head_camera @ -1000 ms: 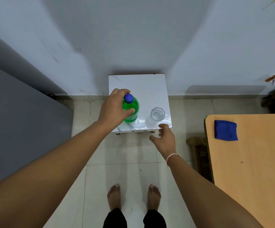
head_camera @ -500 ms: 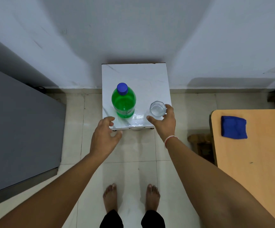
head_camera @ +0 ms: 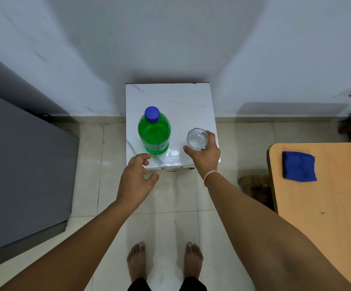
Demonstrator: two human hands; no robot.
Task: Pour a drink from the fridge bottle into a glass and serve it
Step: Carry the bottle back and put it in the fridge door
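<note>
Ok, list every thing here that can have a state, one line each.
green bottle: upright on the white table, blue cap on, not held.
glass: upright on the table, looks empty, right hand around it.
right hand: grip closed on the glass.
left hand: open, holding nothing, at the table's near edge.
blue cloth: folded, on the wooden table.

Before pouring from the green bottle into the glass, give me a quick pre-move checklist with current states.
1. Green bottle upright on the white stool: ok.
2. Blue cap off: not ok, on.
3. Glass upright, mouth up: ok.
4. Right hand around the glass: ok.
5. Left hand on the bottle: not ok, open, short of it.
6. Glass clean inside: cannot tell.
</note>
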